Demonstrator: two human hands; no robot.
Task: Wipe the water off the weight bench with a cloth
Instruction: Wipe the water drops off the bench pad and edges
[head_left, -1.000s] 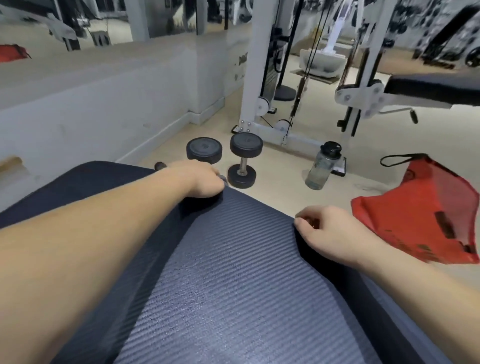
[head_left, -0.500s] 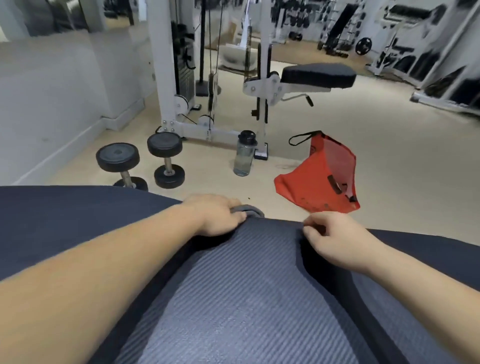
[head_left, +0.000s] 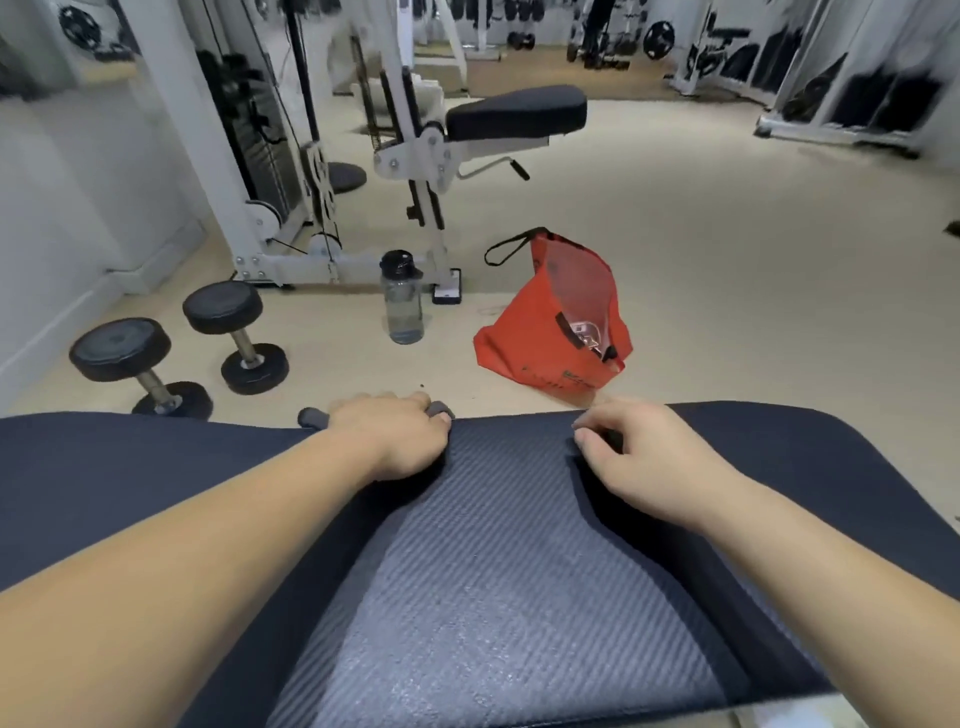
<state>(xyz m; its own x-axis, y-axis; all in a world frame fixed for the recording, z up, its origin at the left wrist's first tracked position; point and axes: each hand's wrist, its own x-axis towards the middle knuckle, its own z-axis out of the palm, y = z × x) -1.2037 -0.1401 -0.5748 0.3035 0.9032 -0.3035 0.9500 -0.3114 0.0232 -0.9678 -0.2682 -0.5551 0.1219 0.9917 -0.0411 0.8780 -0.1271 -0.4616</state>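
The weight bench (head_left: 779, 457) is a dark navy pad that fills the lower half of the head view. A ribbed grey cloth (head_left: 498, 582) lies spread along it, from the bottom of the view up to the bench's far edge. My left hand (head_left: 395, 439) is closed around the cloth's far left corner, where a rolled grey edge sticks out on both sides of my fist. At the far right corner, my right hand (head_left: 639, 454) pinches the cloth's edge between thumb and fingers. No water drops can be made out on the pad.
On the floor beyond the bench lie two black dumbbells (head_left: 150, 371), a clear water bottle (head_left: 402, 304) and a red bag (head_left: 553, 332). A white cable machine (head_left: 291, 208) with a black seat (head_left: 514, 111) stands behind them. A wall runs along the left.
The view has swung to the right, so the dumbbells now sit at the left and the red bag near the middle. Both hands keep their hold on the cloth's far edge.
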